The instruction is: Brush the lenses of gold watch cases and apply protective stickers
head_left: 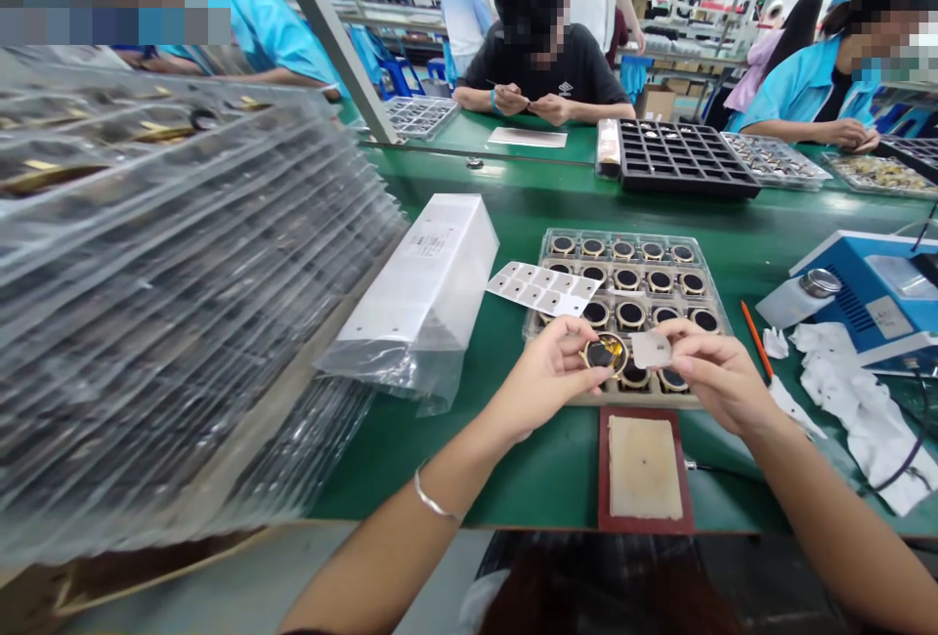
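Note:
My left hand (546,371) pinches a small round gold-rimmed part (605,354) with a dark centre, held just above the near edge of a clear tray (546,242). My right hand (714,369) pinches a small translucent sticker (652,349) right beside that part. The tray holds several rows of similar round parts (631,279). A white sheet of stickers (543,287) lies across the tray's left edge. A red-framed pad (645,469) with a beige insert sits on the green table (505,479) below both hands.
A tall stack of clear trays (161,303) fills the left. A bagged white box (425,293) lies beside it. A blue machine (872,293), crumpled white backing papers (857,401) and an orange pencil (752,337) sit at right. Other people work across the table near a black tray (681,156).

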